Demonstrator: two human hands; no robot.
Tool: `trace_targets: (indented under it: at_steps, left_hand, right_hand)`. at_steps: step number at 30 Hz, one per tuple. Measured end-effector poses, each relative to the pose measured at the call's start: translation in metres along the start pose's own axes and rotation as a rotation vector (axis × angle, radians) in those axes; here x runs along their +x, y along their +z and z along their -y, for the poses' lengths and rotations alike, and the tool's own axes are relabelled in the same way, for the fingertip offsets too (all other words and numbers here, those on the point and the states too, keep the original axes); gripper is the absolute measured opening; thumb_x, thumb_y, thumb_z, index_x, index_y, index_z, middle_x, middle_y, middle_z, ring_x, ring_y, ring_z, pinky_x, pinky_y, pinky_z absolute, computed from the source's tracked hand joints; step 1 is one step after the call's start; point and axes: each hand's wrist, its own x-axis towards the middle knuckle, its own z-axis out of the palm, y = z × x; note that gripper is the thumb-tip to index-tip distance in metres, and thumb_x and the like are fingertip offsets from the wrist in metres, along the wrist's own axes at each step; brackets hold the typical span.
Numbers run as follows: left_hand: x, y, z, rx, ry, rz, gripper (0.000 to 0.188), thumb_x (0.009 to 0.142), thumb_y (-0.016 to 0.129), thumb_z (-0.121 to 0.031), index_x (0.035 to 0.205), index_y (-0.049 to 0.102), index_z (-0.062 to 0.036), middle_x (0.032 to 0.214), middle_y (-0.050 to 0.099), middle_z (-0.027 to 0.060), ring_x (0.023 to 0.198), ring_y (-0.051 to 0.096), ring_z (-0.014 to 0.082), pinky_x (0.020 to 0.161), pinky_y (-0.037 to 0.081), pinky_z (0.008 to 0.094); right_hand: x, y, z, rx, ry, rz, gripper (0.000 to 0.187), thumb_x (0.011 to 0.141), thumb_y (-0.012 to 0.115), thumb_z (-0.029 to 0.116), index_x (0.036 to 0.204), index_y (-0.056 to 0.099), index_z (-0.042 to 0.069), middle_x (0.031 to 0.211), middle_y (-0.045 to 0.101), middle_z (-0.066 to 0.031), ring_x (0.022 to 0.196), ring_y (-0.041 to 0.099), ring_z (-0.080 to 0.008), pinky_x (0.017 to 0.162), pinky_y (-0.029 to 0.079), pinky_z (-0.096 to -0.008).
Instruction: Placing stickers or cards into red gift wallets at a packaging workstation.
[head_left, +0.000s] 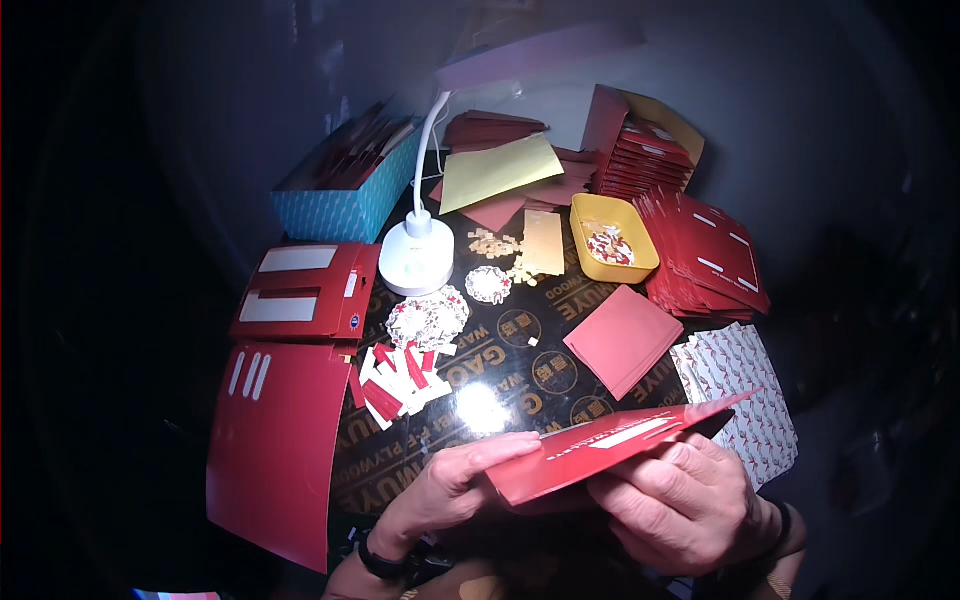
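Above the table's near edge, a red printed cardboard folder [600, 450] is held tilted in both hands. My left hand [462, 480] grips its left end, with the fingers along the upper edge. My right hand [685, 505] is closed around its lower right side, fingers curled against the printed face. White print shows on that face; the back and what lies inside are hidden. Nearby on the table are a stack of plain red-pink sheets [622, 340] and a pile of white patterned sheets [742, 395], the latter partly behind the folder.
A white desk lamp [417, 255] stands mid-table. Beside it are round patterned cutouts [428, 315], red and white strips [402, 383] and a yellow tray [645, 262] of small pieces. Red cardboard [275, 440] lies left. Behind are a blue box [345, 205] and a red box [610, 125].
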Motion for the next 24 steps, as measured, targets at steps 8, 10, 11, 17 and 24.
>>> trace_targets:
  at_steps: [8,10,11,17,24]
  left_hand:
    - [-0.002,0.000,0.011,0.050,0.059,0.028,0.049,0.087,0.061,0.006,0.135,0.057,-0.0032,0.131,0.063,0.0182,0.122,0.061,0.0345,0.106,0.048,0.0397]
    - [-0.004,0.002,0.014,0.050,0.026,0.010,0.048,0.087,0.060,0.006,0.135,0.056,-0.0026,0.131,0.063,0.0186,0.122,0.061,0.0348,0.106,0.048,0.0399]
    - [-0.004,0.002,0.014,0.088,0.012,0.020,0.048,0.087,0.060,0.006,0.134,0.057,-0.0019,0.131,0.063,0.0191,0.122,0.061,0.0348,0.106,0.048,0.0397]
    - [-0.005,0.000,0.017,0.171,-0.041,0.029,0.045,0.088,0.058,0.006,0.133,0.058,0.0002,0.131,0.063,0.0197,0.123,0.061,0.0343,0.106,0.048,0.0388]
    - [-0.004,-0.001,0.010,0.137,-0.102,0.039,0.043,0.088,0.057,0.006,0.130,0.061,-0.0001,0.130,0.064,0.0184,0.122,0.061,0.0337,0.106,0.048,0.0388]
  right_hand:
    - [0.019,-0.006,0.009,-0.072,-0.057,0.326,0.033,0.072,0.073,0.009,0.103,0.071,-0.004,0.103,0.070,-0.0182,0.089,0.070,-0.0316,0.080,0.058,-0.0408]
    - [0.019,-0.006,0.007,-0.111,-0.095,0.390,0.032,0.074,0.072,0.011,0.102,0.070,-0.004,0.102,0.070,-0.0173,0.088,0.070,-0.0296,0.077,0.058,-0.0404]
    - [0.017,-0.007,0.007,-0.103,-0.096,0.392,0.032,0.074,0.072,0.011,0.102,0.070,-0.004,0.102,0.070,-0.0173,0.088,0.070,-0.0296,0.077,0.058,-0.0404]
    - [0.020,-0.016,-0.008,0.024,-0.150,0.732,0.033,0.083,0.068,0.016,0.108,0.067,-0.005,0.096,0.068,-0.0165,0.085,0.069,-0.0283,0.078,0.056,-0.0367]
    - [0.019,-0.015,-0.015,0.226,-0.128,0.657,0.034,0.083,0.063,0.015,0.109,0.063,-0.007,0.090,0.065,-0.0170,0.078,0.065,-0.0285,0.071,0.054,-0.0377]
